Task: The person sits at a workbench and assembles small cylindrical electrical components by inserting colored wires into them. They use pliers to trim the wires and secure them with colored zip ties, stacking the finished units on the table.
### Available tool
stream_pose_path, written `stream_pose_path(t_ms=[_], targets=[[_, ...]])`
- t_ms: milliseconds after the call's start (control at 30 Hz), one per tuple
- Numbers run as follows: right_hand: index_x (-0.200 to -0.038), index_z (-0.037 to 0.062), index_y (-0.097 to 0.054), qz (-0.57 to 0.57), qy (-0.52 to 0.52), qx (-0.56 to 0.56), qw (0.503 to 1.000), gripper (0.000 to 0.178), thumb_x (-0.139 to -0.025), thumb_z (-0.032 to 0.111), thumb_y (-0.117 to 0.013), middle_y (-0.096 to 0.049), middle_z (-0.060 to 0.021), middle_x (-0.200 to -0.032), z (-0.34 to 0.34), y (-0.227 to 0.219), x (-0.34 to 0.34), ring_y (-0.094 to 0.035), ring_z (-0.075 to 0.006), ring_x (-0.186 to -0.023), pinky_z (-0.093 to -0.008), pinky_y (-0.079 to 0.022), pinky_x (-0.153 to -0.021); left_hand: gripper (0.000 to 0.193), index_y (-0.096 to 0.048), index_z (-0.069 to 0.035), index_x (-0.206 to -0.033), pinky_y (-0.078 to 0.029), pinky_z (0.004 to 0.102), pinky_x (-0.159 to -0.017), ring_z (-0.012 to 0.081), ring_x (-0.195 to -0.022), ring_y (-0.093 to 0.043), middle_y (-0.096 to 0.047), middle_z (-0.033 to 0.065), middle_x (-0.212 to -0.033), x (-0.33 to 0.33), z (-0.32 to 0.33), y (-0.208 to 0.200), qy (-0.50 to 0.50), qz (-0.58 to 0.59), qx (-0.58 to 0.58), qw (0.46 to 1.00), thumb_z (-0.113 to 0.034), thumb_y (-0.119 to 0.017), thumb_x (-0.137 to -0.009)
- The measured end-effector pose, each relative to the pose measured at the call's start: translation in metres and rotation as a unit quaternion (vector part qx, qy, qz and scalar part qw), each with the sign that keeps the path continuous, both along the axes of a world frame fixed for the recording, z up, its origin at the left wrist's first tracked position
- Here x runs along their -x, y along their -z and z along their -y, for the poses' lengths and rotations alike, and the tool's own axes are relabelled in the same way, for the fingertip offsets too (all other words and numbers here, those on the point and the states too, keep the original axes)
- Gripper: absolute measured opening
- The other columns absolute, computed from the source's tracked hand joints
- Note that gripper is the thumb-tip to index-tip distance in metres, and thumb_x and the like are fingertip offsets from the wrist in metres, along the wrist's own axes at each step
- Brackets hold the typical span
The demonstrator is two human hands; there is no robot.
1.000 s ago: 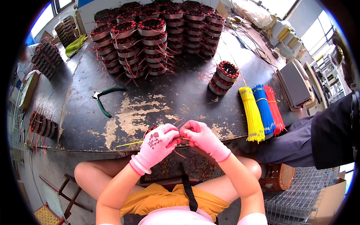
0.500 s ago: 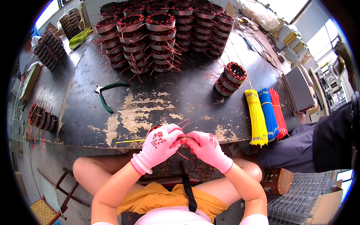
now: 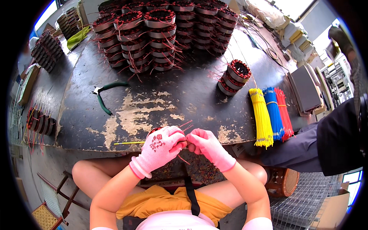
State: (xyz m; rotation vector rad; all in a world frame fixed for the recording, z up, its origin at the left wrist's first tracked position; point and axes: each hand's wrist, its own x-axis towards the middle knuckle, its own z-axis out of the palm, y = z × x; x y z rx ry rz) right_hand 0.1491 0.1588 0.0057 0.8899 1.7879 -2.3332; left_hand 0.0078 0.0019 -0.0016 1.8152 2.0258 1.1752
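Note:
At the table's near edge, my left hand (image 3: 163,145), in a pink glove, is closed around a yellow wire (image 3: 129,143) whose free end sticks out to the left. Behind that hand shows a sliver of a wound stator coil (image 3: 154,131), mostly hidden; thin red leads (image 3: 186,124) poke out past the fingers. My right hand (image 3: 205,145), also gloved in pink, has its fingers pinched together against the left fingertips. What lies in that pinch is too small to make out.
Green-handled cutters (image 3: 103,96) lie beyond my hands. Tall stacks of stators (image 3: 159,42) stand at the back, a shorter stack (image 3: 234,77) nearer. Bundles of yellow (image 3: 261,119), blue (image 3: 274,115) and red wires (image 3: 283,115) lie at right, beside another person's dark-clothed leg (image 3: 295,149).
My right fingers have curled in tighter at the left fingertips; the strand that spanned the two hands no longer shows. My left hand keeps its grip. The view has shifted slightly.

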Motion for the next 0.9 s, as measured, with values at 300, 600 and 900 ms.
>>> stream_pose_path(t_ms=[300, 600, 900], targets=[[-0.108, 0.0062, -0.07, -0.16, -0.015, -0.726, 0.669, 0.024, -0.089, 0.02, -0.073, -0.072, -0.0073, -0.089, 0.017, 0.0, -0.017, -0.07, -0.0277, -0.08, -0.0387, -0.057, -0.075, 0.015, -0.066, -0.011, -0.095, -0.054, 0.0398, -0.072, 0.0286, -0.083, -0.067, -0.066, 0.005, -0.095, 0.001, -0.002, 0.0, -0.012, -0.003, -0.027, 1.0, -0.011, -0.072, -0.082], [-0.1, 0.0062, -0.068, -0.074, -0.041, -0.292, 0.953, 0.019, -0.098, 0.024, -0.063, -0.071, -0.006, -0.088, 0.011, -0.004, -0.023, -0.063, -0.0178, -0.066, -0.0299, -0.047, -0.06, 0.015, -0.066, -0.01, -0.096, -0.055, 0.0397, -0.072, 0.0287, -0.084, -0.067, -0.066, 0.0056, -0.098, 0.001, -0.001, 0.001, -0.005, 0.0, -0.012, 1.0, -0.012, -0.072, -0.082], [-0.097, 0.0039, -0.066, 0.037, -0.043, -0.019, 0.998, 0.024, -0.102, 0.027, -0.059, -0.065, -0.0018, -0.081, -0.003, -0.002, -0.006, -0.056, -0.0075, -0.069, -0.0262, -0.045, -0.06, 0.015, -0.068, -0.009, -0.093, -0.054, 0.0391, -0.077, 0.0291, -0.086, -0.066, -0.067, 0.0063, -0.098, 0.002, -0.002, -0.004, 0.019, -0.007, -0.006, 1.0, -0.009, -0.074, -0.08]])
